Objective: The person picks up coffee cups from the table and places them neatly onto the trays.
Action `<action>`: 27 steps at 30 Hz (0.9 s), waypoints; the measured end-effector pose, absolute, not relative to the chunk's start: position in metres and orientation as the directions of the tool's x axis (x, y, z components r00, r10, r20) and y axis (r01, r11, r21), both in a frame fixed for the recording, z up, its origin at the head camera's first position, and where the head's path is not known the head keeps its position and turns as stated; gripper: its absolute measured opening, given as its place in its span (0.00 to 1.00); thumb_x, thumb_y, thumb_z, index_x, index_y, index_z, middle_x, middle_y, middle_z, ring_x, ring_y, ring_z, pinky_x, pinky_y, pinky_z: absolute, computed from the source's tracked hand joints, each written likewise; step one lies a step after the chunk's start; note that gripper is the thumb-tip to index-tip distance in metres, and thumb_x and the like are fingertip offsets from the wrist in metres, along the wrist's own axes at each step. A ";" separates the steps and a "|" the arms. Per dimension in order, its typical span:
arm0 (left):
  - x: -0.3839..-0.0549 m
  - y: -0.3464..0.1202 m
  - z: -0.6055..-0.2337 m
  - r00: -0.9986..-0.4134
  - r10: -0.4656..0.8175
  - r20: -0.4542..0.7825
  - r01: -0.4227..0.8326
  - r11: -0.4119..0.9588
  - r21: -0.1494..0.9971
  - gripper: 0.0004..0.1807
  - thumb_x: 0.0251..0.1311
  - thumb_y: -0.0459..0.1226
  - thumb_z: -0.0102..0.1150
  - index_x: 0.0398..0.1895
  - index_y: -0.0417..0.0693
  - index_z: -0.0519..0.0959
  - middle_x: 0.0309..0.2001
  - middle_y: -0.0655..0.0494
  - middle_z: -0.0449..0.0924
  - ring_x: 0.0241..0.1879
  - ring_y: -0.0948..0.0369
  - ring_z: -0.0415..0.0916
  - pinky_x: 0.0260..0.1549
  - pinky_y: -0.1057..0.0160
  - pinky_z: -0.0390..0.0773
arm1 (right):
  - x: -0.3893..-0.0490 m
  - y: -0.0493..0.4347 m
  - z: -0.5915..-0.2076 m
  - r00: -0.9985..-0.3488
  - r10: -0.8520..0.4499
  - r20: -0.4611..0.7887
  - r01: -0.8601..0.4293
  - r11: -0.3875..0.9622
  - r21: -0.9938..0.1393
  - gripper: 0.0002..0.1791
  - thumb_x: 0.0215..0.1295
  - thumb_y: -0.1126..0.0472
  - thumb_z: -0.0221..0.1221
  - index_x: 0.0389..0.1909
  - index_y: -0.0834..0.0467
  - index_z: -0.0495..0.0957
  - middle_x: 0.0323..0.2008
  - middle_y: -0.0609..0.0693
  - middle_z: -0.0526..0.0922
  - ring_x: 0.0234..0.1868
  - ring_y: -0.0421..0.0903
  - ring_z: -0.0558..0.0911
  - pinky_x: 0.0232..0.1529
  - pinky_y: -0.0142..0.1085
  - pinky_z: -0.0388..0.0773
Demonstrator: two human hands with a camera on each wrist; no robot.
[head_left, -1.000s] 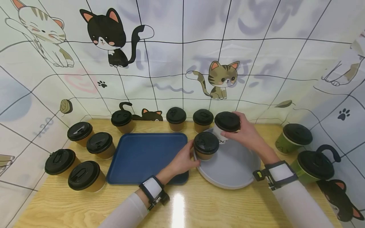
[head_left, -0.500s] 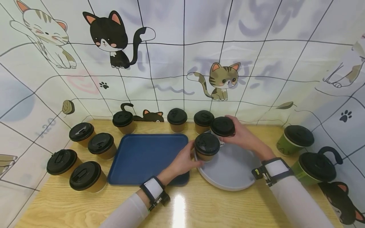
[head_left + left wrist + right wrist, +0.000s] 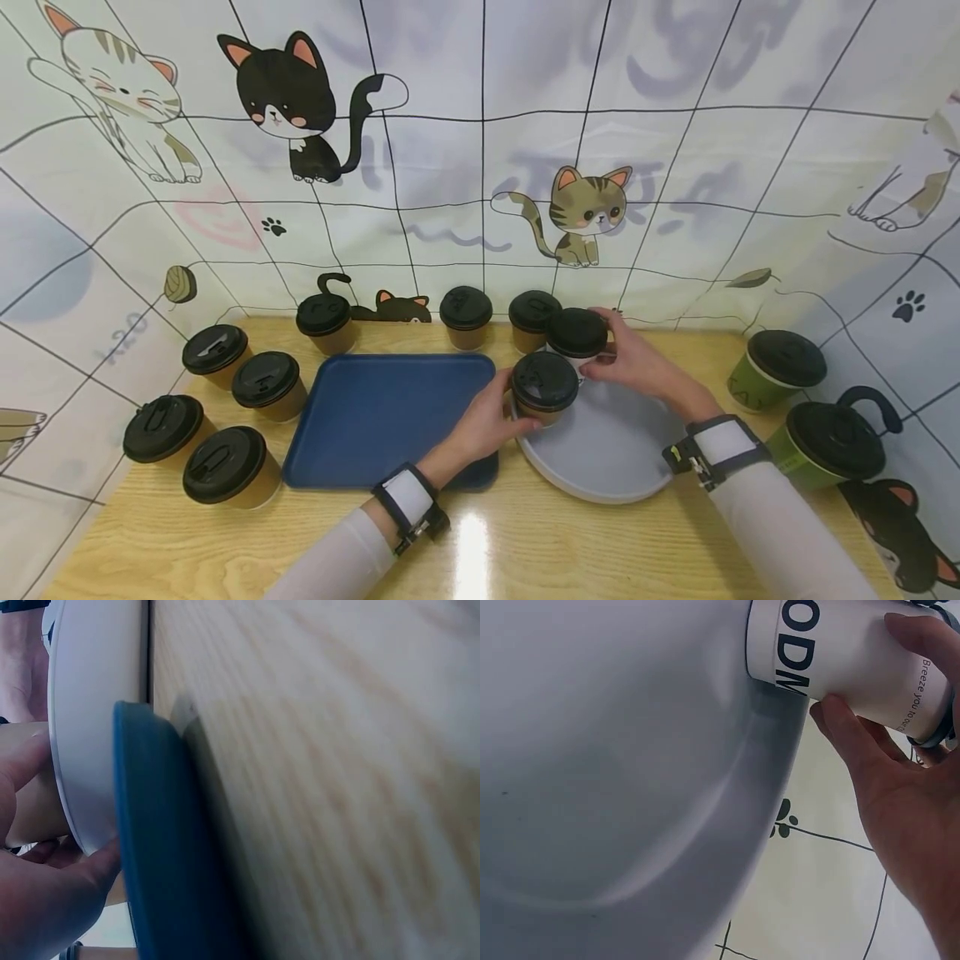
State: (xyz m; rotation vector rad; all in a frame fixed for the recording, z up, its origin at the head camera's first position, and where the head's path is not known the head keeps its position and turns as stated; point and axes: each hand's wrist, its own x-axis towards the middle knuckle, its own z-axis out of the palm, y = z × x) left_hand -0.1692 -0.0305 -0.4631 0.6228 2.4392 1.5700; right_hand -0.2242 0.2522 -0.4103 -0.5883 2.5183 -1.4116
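My left hand [image 3: 480, 423] grips a brown paper coffee cup [image 3: 542, 385] with a black lid, standing at the left rim of a round grey tray [image 3: 611, 454]. In the left wrist view the fingers curl round this cup beside the tray's wall [image 3: 88, 727]. My right hand [image 3: 637, 362] holds a white paper cup [image 3: 847, 652] with dark lettering and a black lid. Its base sits at the inner rim of the round tray in the right wrist view. From the head view, the brown cup partly hides the white one, and the two lids nearly meet.
Left of the round tray lies a blue rectangular tray [image 3: 390, 421]. Several brown lidded cups stand around its left and back, including one [image 3: 232, 468] at front left. Two green lidded cups [image 3: 776, 371] stand at the right. A cat-patterned wall covering [image 3: 450, 167] borders the table.
My right hand has moved left and slightly nearer with the white cup, bringing it close behind the brown cup. The left hand and brown cup have hardly moved.
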 end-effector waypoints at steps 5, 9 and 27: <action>-0.169 -0.029 -0.465 -0.896 0.434 0.091 0.275 0.384 0.882 0.46 0.57 0.37 0.77 0.76 0.41 0.63 0.71 0.44 0.70 0.71 0.51 0.68 0.62 0.49 0.76 | -0.221 0.253 -0.413 -0.901 -0.432 0.041 -0.253 0.446 -0.858 0.57 0.61 0.70 0.70 0.81 0.62 0.40 0.73 0.72 0.57 0.66 0.75 0.72 0.63 0.57 0.73; -0.169 -0.029 -0.465 -0.897 0.433 0.092 0.285 0.405 0.869 0.46 0.57 0.38 0.77 0.76 0.41 0.63 0.71 0.44 0.70 0.70 0.51 0.68 0.61 0.49 0.76 | -0.214 0.256 -0.408 -0.911 -0.410 0.035 -0.253 0.490 -0.834 0.59 0.63 0.67 0.70 0.83 0.59 0.36 0.73 0.72 0.56 0.67 0.74 0.70 0.66 0.59 0.70; -0.170 -0.030 -0.467 -0.893 0.440 0.095 0.291 0.404 0.867 0.46 0.56 0.36 0.77 0.76 0.40 0.62 0.71 0.42 0.70 0.70 0.49 0.68 0.61 0.48 0.76 | -0.100 0.301 -0.348 -0.909 0.153 0.387 -0.142 0.761 -0.633 0.33 0.74 0.54 0.63 0.76 0.58 0.67 0.69 0.64 0.73 0.66 0.67 0.74 0.68 0.44 0.72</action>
